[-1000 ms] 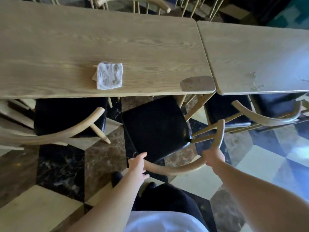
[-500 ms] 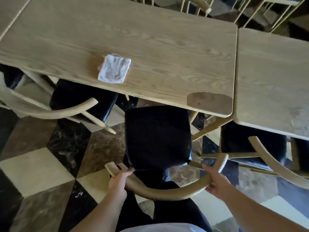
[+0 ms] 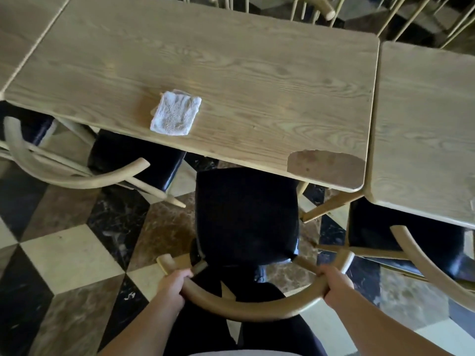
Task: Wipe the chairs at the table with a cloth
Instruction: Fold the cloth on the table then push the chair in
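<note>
1. Chair [image 3: 246, 222], black padded seat, curved pale wooden back rail [image 3: 246, 308]. It stands straight in front of me, the front of the seat tucked a little under the table edge, most of the seat exposed. I judge it is held by the rail to be positioned for wiping.
2. Left hand [image 3: 172, 285]: fingers closed round the left end of the back rail, nothing else in it.
3. Right hand [image 3: 332, 285]: fingers closed round the right end of the same rail, likewise carrying nothing else. Two hands on opposite ends give square control of the chair.
4. Cloth [image 3: 176, 113], white, folded to a small pad, lying flat on the table [image 3: 257, 73] near its near edge. I take it to be parked there because both hands are busy with the chair.
5. Relation: the cloth lies well apart from both hands, beyond the seat and up on the tabletop, forward and slightly left of the left hand.
6. Neighbouring chair [image 3: 77, 173] at left and another chair [image 3: 421, 253] at right, both pushed in, untouched.
</note>
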Available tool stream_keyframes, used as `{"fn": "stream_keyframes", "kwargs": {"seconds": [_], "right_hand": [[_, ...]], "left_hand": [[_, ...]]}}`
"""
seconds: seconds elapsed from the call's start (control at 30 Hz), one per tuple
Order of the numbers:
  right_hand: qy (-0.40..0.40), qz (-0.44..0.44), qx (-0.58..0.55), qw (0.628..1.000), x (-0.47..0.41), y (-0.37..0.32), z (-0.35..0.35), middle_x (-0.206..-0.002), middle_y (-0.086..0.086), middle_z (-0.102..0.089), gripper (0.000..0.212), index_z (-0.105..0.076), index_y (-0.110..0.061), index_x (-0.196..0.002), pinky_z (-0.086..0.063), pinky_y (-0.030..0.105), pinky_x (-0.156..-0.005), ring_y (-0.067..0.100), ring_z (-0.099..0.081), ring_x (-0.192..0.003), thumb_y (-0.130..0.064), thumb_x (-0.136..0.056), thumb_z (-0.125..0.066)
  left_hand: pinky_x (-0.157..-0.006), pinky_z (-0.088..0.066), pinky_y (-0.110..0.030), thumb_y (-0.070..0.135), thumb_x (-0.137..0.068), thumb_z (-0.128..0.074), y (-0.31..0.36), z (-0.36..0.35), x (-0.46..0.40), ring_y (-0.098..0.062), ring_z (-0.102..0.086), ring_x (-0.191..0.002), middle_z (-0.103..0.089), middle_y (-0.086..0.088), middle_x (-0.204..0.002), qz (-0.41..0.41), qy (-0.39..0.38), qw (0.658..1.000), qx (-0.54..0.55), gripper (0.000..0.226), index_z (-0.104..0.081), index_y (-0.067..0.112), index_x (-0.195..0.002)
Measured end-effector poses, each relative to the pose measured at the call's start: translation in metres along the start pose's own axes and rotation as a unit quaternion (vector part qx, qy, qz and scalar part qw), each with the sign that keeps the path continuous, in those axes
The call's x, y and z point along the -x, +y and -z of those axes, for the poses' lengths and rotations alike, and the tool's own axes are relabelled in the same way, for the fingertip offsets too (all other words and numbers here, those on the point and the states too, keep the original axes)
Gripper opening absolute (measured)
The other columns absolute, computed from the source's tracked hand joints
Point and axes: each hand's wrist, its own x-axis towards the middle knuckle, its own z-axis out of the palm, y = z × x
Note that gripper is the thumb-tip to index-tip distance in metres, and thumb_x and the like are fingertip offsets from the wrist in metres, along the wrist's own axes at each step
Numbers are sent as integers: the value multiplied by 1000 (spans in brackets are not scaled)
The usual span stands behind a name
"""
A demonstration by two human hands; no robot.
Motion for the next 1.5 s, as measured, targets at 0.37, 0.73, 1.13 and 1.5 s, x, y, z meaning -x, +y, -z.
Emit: {"fn": "stream_keyframes", "kwargs": {"seconds": [0.37,0.73,1.13,1.5], "right_hand": [[57,21,-57,997,43,-7,-48,-81,14,-61,18,-59,-6,-80,-54,45,-75,31,-60,-77,-2,-68,-70],[66,5,-159,985,67,-17,-100,-85,14,-61,22,-62,-5,-88,-51,42,-71,29,-59,-81,-2,-67,-68],[42,-20,-195,980,59,-46,-120,-105,18,-63,41,-60,-3,-110,-53,45,-87,30,-60,-92,3,-69,-67],[30,-29,-211,977,58,-44,-126,-105,18,-65,25,-61,-6,-94,-54,46,-94,30,-63,-96,8,-74,-66]], "left_hand": [[-80,-50,-42,-1,-74,-71,98,12,-4,-32,-57,-89,-56,-19,-101,-92,-45,994,-27,60,-52,-2,-131],[-67,-49,-37,6,-70,-75,191,-2,-34,-30,-60,-85,-60,-16,-98,-119,-76,985,-97,51,-56,2,-117],[-92,-50,-46,3,-70,-71,232,-35,-47,-32,-60,-96,-60,-18,-105,-143,-79,982,-91,52,-53,3,-119],[-67,-45,-36,6,-75,-73,234,-35,-58,-27,-61,-89,-63,-14,-99,-133,-83,983,-96,48,-56,4,-120]]}}
